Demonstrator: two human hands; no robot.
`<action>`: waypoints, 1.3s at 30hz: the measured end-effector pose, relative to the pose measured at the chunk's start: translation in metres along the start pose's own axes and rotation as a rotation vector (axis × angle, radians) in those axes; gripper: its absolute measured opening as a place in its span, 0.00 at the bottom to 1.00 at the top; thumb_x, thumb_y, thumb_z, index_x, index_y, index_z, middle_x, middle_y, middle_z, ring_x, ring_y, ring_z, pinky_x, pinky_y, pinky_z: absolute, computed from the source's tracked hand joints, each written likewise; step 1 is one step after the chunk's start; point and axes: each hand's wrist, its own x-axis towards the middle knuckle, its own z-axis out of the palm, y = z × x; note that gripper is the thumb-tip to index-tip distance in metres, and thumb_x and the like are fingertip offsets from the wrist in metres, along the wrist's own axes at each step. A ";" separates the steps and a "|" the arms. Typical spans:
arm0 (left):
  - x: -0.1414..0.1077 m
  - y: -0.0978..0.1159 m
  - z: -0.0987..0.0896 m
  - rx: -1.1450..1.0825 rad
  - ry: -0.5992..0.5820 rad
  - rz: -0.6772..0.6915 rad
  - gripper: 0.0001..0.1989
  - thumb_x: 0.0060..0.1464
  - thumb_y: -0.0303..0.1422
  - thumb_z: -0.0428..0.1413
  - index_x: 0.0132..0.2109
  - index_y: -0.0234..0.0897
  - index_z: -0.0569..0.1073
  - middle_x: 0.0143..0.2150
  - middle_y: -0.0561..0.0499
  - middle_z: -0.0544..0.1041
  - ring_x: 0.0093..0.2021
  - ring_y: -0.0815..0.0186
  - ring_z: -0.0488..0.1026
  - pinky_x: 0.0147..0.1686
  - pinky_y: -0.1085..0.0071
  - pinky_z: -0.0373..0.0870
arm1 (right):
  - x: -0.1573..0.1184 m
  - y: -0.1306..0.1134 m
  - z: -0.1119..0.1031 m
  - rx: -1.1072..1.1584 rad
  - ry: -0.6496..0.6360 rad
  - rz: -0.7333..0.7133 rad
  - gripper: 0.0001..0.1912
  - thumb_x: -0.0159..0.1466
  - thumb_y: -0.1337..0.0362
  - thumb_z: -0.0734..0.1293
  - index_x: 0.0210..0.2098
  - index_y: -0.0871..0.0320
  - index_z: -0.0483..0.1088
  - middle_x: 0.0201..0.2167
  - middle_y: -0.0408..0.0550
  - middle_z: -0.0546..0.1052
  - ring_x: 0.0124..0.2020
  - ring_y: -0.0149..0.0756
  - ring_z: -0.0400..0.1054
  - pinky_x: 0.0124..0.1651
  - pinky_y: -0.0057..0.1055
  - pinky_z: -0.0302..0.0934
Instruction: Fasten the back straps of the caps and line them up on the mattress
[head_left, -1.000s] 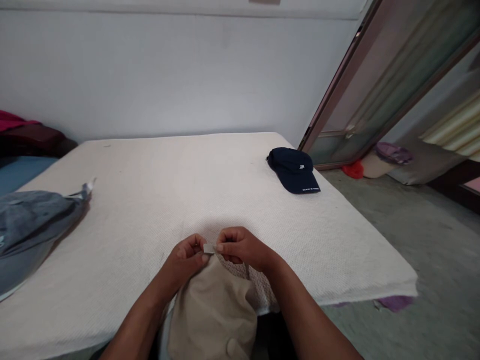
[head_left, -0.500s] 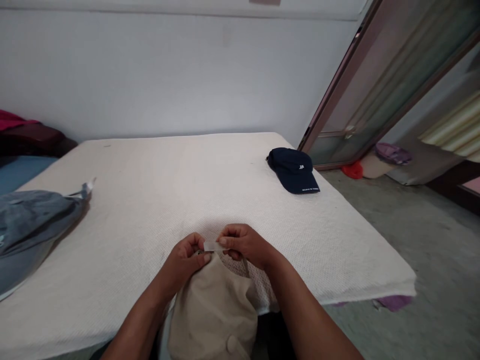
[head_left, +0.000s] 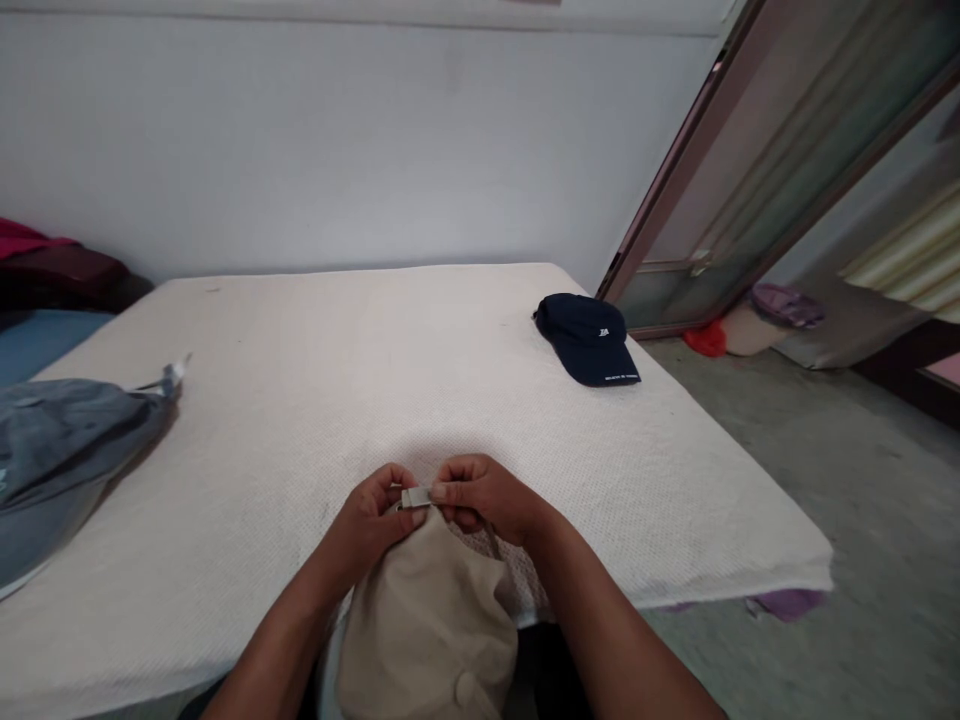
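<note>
One pale wall (head_left: 360,150) was seen behind the far edge of a white-covered platform (head_left: 360,350). One framed panel (head_left: 750,170) was set beyond the far right corner; striped fabric (head_left: 911,255) was hung farther right. Grey floor (head_left: 825,450) was exposed past the right edge.

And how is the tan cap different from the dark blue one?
The tan cap is held by the left hand and right hand, while the dark blue cap lies on the white cover, untouched. The tan cap is close to the person; the dark blue cap is farther away. The dark blue cap shows white marks; the tan cap's visible part is plain. Both look like cloth caps.
</note>
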 end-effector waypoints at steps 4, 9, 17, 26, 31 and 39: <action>0.001 0.000 0.003 -0.013 0.038 0.015 0.14 0.46 0.35 0.62 0.35 0.41 0.63 0.29 0.57 0.71 0.27 0.70 0.67 0.27 0.74 0.60 | -0.001 -0.001 -0.001 -0.141 0.018 -0.046 0.10 0.57 0.60 0.67 0.27 0.61 0.66 0.17 0.37 0.63 0.17 0.23 0.54 0.20 0.23 0.47; 0.000 0.002 0.002 0.062 0.115 0.030 0.14 0.46 0.35 0.61 0.29 0.38 0.62 0.24 0.59 0.64 0.23 0.73 0.60 0.24 0.76 0.56 | 0.000 -0.001 -0.002 -0.368 0.016 -0.142 0.12 0.53 0.64 0.71 0.36 0.60 0.69 0.27 0.41 0.67 0.26 0.26 0.59 0.29 0.24 0.54; -0.004 0.013 0.005 0.065 0.148 0.015 0.10 0.52 0.37 0.54 0.26 0.37 0.68 0.24 0.56 0.66 0.25 0.69 0.61 0.26 0.74 0.57 | -0.001 -0.004 0.000 -0.559 0.062 -0.214 0.10 0.54 0.63 0.70 0.35 0.59 0.70 0.30 0.43 0.69 0.32 0.31 0.62 0.34 0.27 0.56; -0.004 0.011 0.011 -0.045 0.092 -0.072 0.10 0.52 0.39 0.56 0.29 0.37 0.71 0.26 0.55 0.70 0.27 0.69 0.64 0.28 0.74 0.59 | -0.002 -0.004 0.003 -0.595 0.077 -0.254 0.12 0.54 0.64 0.70 0.37 0.57 0.70 0.35 0.44 0.73 0.37 0.34 0.65 0.39 0.29 0.57; -0.004 0.010 0.011 -0.036 0.120 -0.072 0.10 0.50 0.39 0.57 0.33 0.37 0.75 0.29 0.51 0.73 0.29 0.66 0.67 0.32 0.72 0.62 | -0.003 -0.005 0.005 -0.613 0.081 -0.273 0.09 0.54 0.65 0.70 0.35 0.58 0.69 0.31 0.43 0.72 0.34 0.32 0.64 0.37 0.28 0.56; -0.005 0.007 0.003 -0.102 0.171 -0.033 0.07 0.49 0.35 0.56 0.35 0.37 0.75 0.31 0.52 0.73 0.31 0.66 0.67 0.34 0.72 0.63 | -0.003 -0.005 0.001 -0.622 0.086 -0.239 0.09 0.52 0.66 0.70 0.33 0.58 0.68 0.26 0.40 0.67 0.28 0.28 0.58 0.31 0.26 0.52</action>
